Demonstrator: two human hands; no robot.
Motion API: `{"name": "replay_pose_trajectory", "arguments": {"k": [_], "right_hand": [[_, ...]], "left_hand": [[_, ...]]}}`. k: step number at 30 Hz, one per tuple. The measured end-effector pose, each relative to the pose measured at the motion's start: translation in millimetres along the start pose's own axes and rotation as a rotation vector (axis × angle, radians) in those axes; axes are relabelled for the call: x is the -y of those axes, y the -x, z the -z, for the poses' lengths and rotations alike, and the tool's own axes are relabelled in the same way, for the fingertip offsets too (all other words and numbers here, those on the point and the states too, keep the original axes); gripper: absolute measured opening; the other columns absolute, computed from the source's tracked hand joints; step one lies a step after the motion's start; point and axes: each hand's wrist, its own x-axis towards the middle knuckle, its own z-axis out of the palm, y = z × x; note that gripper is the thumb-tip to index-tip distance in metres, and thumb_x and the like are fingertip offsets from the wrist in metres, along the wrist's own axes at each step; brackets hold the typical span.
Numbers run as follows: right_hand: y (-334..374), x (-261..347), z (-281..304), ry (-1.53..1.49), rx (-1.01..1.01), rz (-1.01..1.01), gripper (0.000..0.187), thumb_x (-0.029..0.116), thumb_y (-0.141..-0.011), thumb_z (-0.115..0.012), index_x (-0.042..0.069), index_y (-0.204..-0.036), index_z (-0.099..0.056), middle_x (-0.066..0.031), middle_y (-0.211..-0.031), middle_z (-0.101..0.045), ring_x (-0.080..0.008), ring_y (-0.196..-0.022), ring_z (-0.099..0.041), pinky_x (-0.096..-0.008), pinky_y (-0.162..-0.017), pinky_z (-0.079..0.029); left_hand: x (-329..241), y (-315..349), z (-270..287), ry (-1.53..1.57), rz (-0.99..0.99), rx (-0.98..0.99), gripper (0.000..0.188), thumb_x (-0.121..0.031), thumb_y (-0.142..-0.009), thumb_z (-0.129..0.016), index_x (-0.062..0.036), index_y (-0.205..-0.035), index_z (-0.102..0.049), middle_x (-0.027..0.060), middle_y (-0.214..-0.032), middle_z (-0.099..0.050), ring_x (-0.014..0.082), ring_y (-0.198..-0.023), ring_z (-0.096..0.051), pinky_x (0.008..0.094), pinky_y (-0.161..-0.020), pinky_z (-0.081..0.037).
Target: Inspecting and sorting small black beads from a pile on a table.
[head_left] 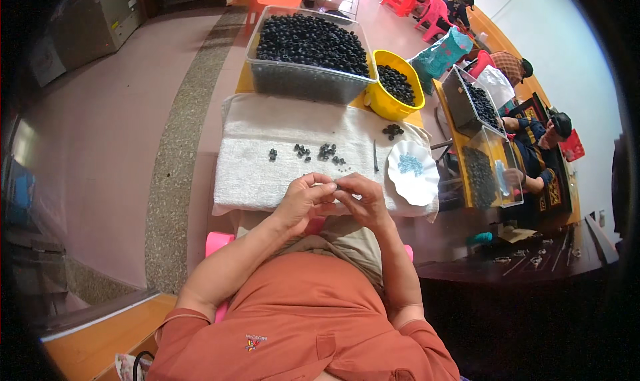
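My left hand (pixel 306 198) and my right hand (pixel 363 198) meet fingertip to fingertip over the near edge of a white towel (pixel 247 178). Both are closed in a pinch around something small and dark, mostly hidden by the fingers. Just beyond them on the towel lie little groups of small black parts (pixel 327 152), with a few tiny pale pieces (pixel 344 170) beside them. A thin dark stick-like tool (pixel 375 156) rests to the right. Further right, a white scalloped dish (pixel 418 192) holds small light-blue pieces (pixel 410 164).
Beyond the towel stand a clear bin (pixel 300 81) and a yellow bucket (pixel 381 104), both filled with black parts. A small black pile (pixel 393 132) sits near the bucket. At right, another person (pixel 533 141) works at a table with clear bins (pixel 460 104).
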Motion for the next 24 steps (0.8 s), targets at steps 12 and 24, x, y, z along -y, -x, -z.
{"name": "replay_pose_trajectory", "arguments": {"k": [12,24], "right_hand": [[12.2,3.3,8.2,-0.193,0.018,-0.166,0.018,0.002,-0.081,-0.074,0.0,-0.097,-0.065,-0.0066,-0.09,-0.063,-0.0112,-0.078,-0.06,-0.0254,-0.067,-0.049],[11.2,11.8,9.1,-0.064,0.049,-0.057,0.02,-0.001,-0.082,-0.072,-0.001,-0.101,-0.065,-0.0112,-0.097,-0.064,-0.0141,-0.077,-0.062,-0.0255,-0.065,-0.05]], "left_hand": [[7.2,-0.4,1.4,0.01,0.095,0.045,0.022,-0.01,-0.091,-0.066,-0.0082,-0.109,-0.053,0.0087,-0.096,-0.063,0.0203,-0.087,-0.066,0.0359,-0.077,-0.057],[8.2,-0.8,0.5,0.031,0.097,0.049,0.018,-0.01,-0.091,-0.066,-0.0073,-0.106,-0.056,0.0082,-0.097,-0.064,0.0188,-0.086,-0.066,0.0343,-0.078,-0.057]]}}
